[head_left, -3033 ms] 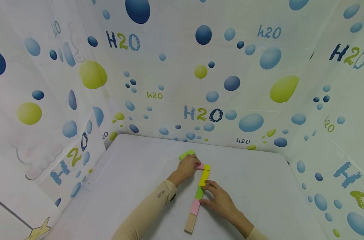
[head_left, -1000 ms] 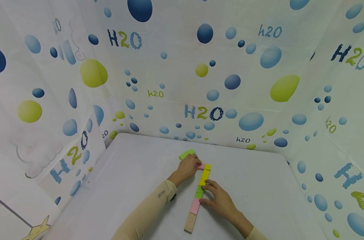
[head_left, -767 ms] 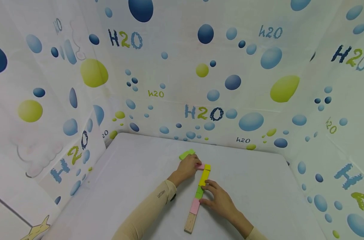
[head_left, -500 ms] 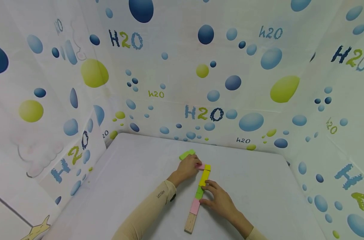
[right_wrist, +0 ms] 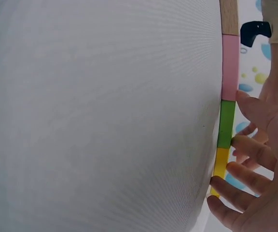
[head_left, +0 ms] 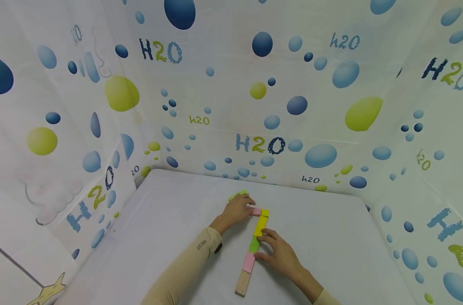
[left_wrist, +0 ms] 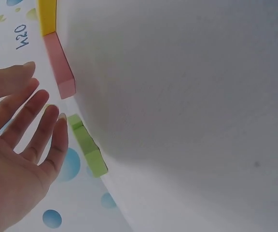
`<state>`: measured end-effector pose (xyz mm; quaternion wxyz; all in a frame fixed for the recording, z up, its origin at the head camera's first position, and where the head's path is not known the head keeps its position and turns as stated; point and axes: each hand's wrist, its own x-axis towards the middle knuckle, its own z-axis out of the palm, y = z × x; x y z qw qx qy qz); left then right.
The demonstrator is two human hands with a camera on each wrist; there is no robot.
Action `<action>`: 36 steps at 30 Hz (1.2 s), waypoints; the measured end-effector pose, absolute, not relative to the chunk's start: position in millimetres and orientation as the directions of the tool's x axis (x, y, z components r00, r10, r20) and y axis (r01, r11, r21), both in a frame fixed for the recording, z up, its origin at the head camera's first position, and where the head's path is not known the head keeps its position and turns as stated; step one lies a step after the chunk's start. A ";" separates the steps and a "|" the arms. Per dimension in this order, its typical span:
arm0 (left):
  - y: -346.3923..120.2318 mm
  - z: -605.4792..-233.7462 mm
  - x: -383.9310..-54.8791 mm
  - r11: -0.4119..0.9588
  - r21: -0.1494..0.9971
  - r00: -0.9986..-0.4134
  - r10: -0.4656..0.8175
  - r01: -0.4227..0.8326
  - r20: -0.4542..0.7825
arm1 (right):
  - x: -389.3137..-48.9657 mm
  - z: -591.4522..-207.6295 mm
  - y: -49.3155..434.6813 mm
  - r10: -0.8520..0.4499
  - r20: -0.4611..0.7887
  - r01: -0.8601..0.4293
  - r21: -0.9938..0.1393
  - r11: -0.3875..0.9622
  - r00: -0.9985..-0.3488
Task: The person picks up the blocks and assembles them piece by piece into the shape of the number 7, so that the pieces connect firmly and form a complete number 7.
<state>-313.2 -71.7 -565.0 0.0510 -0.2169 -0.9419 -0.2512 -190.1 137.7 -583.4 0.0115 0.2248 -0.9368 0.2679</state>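
A row of blocks runs up the table: a bare wood block (head_left: 242,283), a pink block (head_left: 248,262), a green block (head_left: 253,244) and a yellow stretch (head_left: 260,224). At its far end a second pink block (head_left: 256,212) juts left from the yellow corner (head_left: 265,213). My right hand (head_left: 282,253) rests along the row's right side, fingertips at the pink, green and yellow blocks. With fingers spread and holding nothing, my left hand (head_left: 237,210) hovers by the jutting pink block. Beyond it lies a loose, notched light green block (left_wrist: 88,149), partly hidden in the head view.
The blocks lie on a white-covered table (head_left: 170,228). White curtains (head_left: 223,93) printed with blue and green drops surround it at the back and sides. A dark band (head_left: 218,248) sits at the left wrist.
My left hand has loosened from the jutting pink block and shifted slightly left and up, covering more of the loose green block. The right hand and the row have stayed in place.
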 end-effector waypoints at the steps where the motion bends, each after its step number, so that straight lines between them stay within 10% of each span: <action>1: -71.8 -565.3 -313.5 0.782 0.448 -0.901 0.387 0.434 0.197 | -190.5 -583.7 137.7 -0.415 0.141 -0.427 -0.494 0.758 -0.899; 36: -74.5 -567.1 -314.2 0.786 0.471 -0.917 0.340 0.400 0.211 | -190.3 -584.2 138.5 -0.422 0.174 -0.450 -0.493 0.744 -0.889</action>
